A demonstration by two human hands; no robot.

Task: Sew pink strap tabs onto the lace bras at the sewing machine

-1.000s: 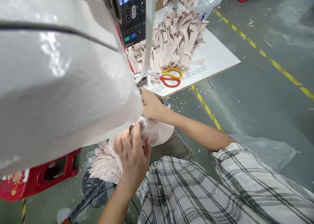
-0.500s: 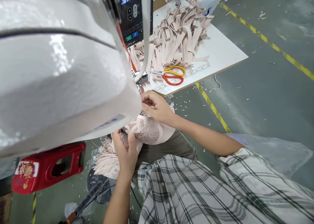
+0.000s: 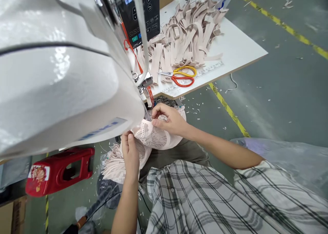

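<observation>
A pale pink lace garment (image 3: 161, 136) lies over my lap, its lace edge running up under the white sewing machine head (image 3: 77, 97). My left hand (image 3: 131, 155) is closed, thumb against fingers, on the lace at the near side of the machine. On the far side, my right hand (image 3: 171, 120) pinches the garment's edge with thumb and curled fingers, close to the thin metal parts by the needle area. The machine head hides the stitching spot and part of the left fingertips. A bunch of similar pink lace pieces (image 3: 112, 165) hangs left of my left hand.
Scissors (image 3: 184, 77) with yellow and red handles lie on the white table (image 3: 246, 51) beside a heap of pink fabric strips (image 3: 189, 39). A control panel (image 3: 143, 16) stands behind the machine. A red stool (image 3: 58, 170) is on the floor at left.
The view has shifted, showing more beneath the machine head. My left thumb has closed towards its fingers on the lace. My right hand shows farther out from behind the machine head, still pinching.
</observation>
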